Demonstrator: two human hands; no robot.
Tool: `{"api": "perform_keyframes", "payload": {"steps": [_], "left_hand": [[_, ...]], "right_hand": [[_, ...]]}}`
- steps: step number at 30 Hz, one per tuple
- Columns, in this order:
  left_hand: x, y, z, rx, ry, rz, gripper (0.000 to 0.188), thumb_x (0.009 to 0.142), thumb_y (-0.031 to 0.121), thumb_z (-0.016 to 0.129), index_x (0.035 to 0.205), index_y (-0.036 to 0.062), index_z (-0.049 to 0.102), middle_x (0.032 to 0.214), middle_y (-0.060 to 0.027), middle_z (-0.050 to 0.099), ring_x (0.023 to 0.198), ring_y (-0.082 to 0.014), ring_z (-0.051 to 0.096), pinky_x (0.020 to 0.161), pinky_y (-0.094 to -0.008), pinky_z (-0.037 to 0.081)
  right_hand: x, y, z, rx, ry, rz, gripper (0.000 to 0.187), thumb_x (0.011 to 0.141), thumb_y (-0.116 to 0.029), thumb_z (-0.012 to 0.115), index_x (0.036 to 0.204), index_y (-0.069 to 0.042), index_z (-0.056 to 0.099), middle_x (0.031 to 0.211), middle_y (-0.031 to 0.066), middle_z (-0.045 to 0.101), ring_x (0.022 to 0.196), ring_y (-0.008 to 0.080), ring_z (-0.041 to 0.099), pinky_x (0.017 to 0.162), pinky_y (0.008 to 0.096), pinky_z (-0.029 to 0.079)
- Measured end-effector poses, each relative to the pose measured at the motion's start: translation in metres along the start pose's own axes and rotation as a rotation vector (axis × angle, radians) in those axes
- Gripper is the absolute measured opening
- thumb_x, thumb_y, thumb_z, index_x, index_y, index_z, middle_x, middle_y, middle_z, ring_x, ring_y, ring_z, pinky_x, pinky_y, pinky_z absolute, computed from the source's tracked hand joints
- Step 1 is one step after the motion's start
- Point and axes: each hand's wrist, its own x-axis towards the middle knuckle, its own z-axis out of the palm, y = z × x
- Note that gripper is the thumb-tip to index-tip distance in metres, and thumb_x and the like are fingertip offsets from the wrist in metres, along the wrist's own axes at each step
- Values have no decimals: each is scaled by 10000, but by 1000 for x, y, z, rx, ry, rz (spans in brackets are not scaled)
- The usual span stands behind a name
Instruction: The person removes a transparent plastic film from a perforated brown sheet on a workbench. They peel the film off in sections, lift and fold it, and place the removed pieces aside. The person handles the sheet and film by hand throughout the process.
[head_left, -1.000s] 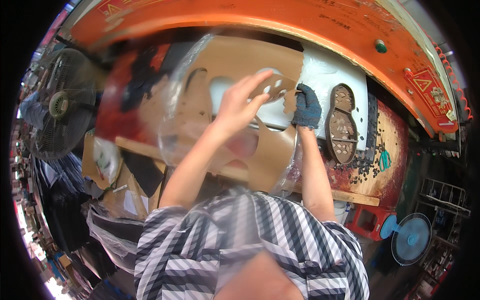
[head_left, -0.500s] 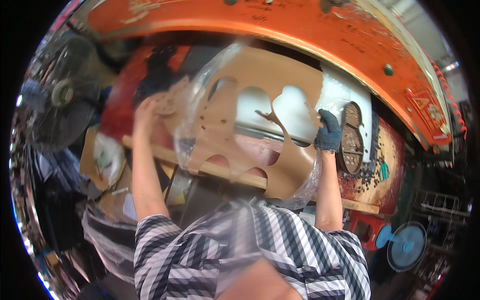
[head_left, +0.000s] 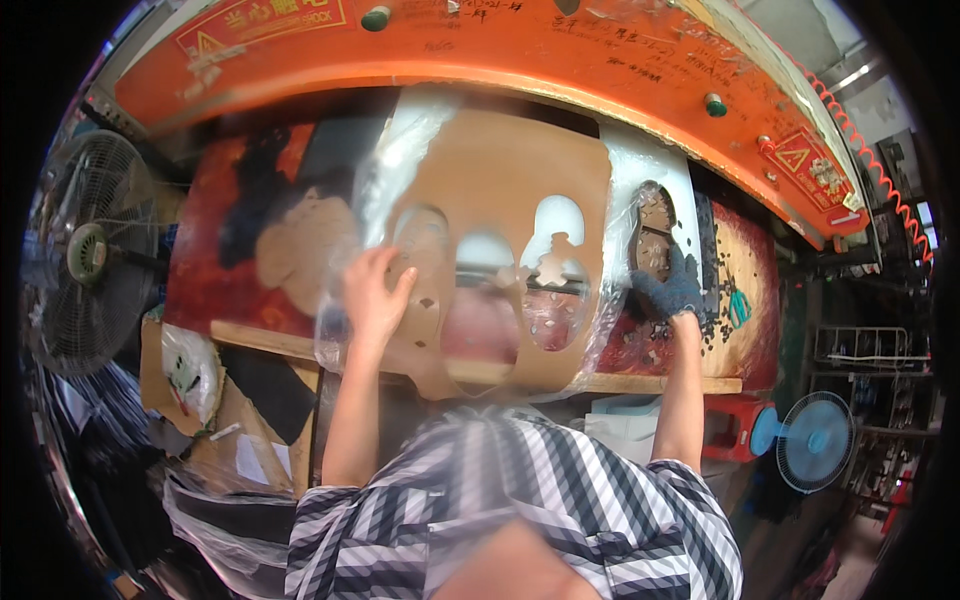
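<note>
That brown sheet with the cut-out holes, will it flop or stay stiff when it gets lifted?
The brown cut-out sheet probably flexes somewhat: it looks thin, with large holes. The left hand presses it through clear plastic film, likely slippery. The gloved right hand suggests sharp or rough edges.

- The stained red work bed [head_left: 215, 270] of the orange press, edged in front by a pale wooden strip [head_left: 640, 382], carries everything here.
- A tan sheet with shoe-sole-shaped cut-outs [head_left: 520, 190] — wrapped in clear plastic film [head_left: 395, 170] — lies over the bed's middle.
- Left of that sheet lies a loose tan cut piece [head_left: 300, 250].
- Right of it sits a brown sole-shaped cutting die [head_left: 655, 235] on a white strip — beyond it, scattered small dark bits [head_left: 715, 320].
</note>
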Motion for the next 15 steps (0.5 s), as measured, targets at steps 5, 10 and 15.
{"api": "perform_keyframes", "payload": {"steps": [5, 10, 15], "left_hand": [[-27, 18, 22, -143, -180, -118, 359, 751, 211, 740, 1090, 123, 658, 1147, -101, 564, 1017, -297, 572, 856, -369, 471], [-51, 23, 45, -339, -99, -323, 412, 756, 139, 727, 1155, 125, 627, 1139, -79, 559, 950, -227, 571, 820, -320, 475], [-57, 16, 44, -387, -65, -366, 378, 770, 61, 678, 1142, 109, 635, 1107, -62, 577, 882, -175, 562, 734, -267, 455]], "right_hand": [[6, -7, 7, -149, -39, -48, 1053, 549, -595, 788, 1437, -179, 402, 1485, 275, 278, 1300, 413, 410, 1055, 442, 389], [27, 31, 7, 510, -89, -223, 949, 596, -518, 787, 1347, -26, 477, 1312, 239, 491, 1219, 339, 503, 995, 403, 436], [59, 116, 19, 1800, -69, 270, 378, 823, -225, 686, 1128, -13, 612, 994, 74, 640, 805, 178, 614, 747, 311, 521]]}}
